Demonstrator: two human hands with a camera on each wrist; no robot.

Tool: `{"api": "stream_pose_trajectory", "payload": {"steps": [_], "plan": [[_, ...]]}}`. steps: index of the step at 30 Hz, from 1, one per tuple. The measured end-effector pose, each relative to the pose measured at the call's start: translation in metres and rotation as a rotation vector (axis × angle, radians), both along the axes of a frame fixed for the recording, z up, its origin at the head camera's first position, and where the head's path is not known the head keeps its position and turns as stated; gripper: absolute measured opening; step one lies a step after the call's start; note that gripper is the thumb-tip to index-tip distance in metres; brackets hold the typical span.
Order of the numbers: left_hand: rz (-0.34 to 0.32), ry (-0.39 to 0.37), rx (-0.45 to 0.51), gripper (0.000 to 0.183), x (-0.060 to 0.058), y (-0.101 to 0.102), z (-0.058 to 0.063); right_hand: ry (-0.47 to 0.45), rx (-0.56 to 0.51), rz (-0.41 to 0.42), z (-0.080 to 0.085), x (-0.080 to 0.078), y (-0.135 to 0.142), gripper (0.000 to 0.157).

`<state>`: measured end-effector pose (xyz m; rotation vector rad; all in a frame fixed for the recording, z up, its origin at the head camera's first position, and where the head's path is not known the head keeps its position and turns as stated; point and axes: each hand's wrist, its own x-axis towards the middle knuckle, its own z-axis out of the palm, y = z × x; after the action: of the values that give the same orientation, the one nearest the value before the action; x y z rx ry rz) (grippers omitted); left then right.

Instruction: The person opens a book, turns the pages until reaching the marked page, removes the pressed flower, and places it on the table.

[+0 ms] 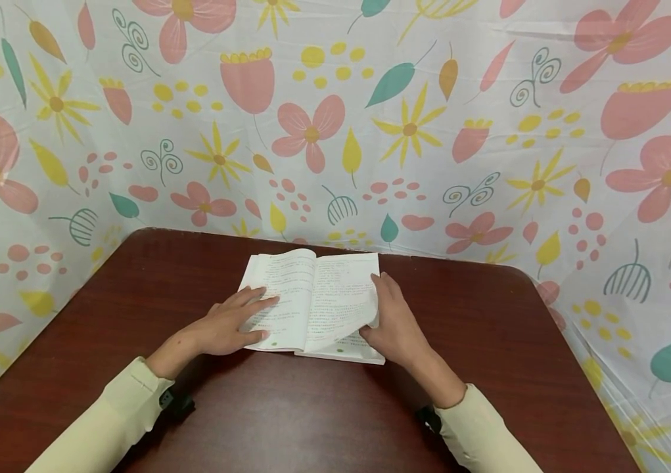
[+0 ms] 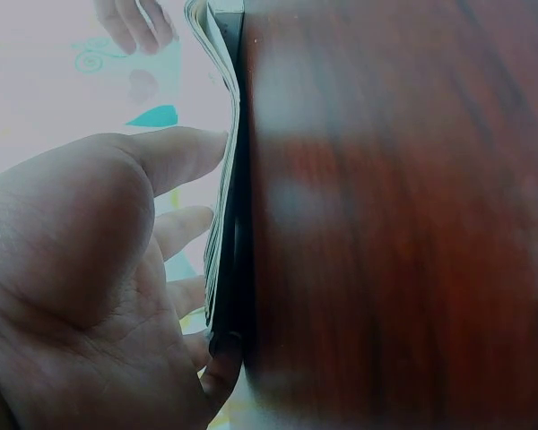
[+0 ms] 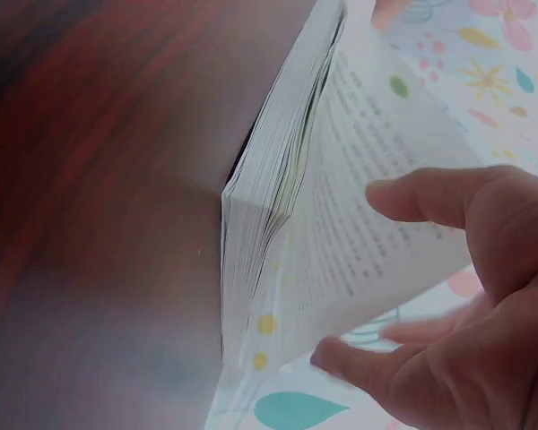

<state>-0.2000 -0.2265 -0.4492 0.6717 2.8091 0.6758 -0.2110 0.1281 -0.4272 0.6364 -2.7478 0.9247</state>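
Open book [image 1: 305, 302], under the left hand [image 1: 223, 328]: smooth, matt paper.
Lifted page [image 3: 363, 184], at the right hand [image 1: 399, 328]: thin, matt paper.
Tabletop [image 1: 311, 420], below both hands: wood-grained, smooth, glossy.
Backdrop [image 1: 359, 217], beyond the hands: cloth-like sheet, creased, faintly shiny.
Sleeves [image 1: 125, 404], behind the hands: soft-looking matt cloth.

Head view bright; sheen on tabletop [image 1: 311, 410]; wrist views hazy.

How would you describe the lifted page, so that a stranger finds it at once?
On the dark reddish-brown table lies an open book. On its right half, beside the person's right hand, is the lifted page. Unlike the page beneath, it curls up at its lower outer corner.
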Motion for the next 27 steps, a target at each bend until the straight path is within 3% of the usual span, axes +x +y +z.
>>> {"api": "stream_pose_trajectory", "payload": {"steps": [3, 8, 11, 15, 20, 23, 27], "plan": [[-0.002, 0.005, 0.000, 0.068, 0.000, 0.000, 0.000, -0.011, -0.066, 0.002, 0.000, -0.002, 0.000, 0.094], [-0.009, 0.011, 0.003, 0.068, 0.001, -0.001, 0.000, -0.150, -0.194, 0.023, 0.003, 0.001, -0.003, 0.098], [-0.012, 0.013, 0.004, 0.068, 0.001, -0.001, 0.000, -0.203, -0.245, 0.062, 0.005, 0.004, -0.008, 0.087], [-0.014, 0.014, 0.004, 0.068, 0.000, -0.001, -0.001, -0.201, -0.246, 0.113, 0.006, 0.011, -0.014, 0.072], [-0.010, 0.014, 0.002, 0.068, 0.001, -0.001, -0.001, -0.207, -0.243, 0.250, 0.006, 0.022, -0.024, 0.063], [-0.003, 0.022, 0.009, 0.067, 0.001, 0.000, -0.001, -0.209, -0.234, 0.328, 0.006, 0.028, -0.030, 0.072], [0.025, 0.019, 0.060, 0.059, -0.001, 0.000, -0.001, -0.214, -0.180, 0.362, 0.004, 0.036, -0.037, 0.088]]}}
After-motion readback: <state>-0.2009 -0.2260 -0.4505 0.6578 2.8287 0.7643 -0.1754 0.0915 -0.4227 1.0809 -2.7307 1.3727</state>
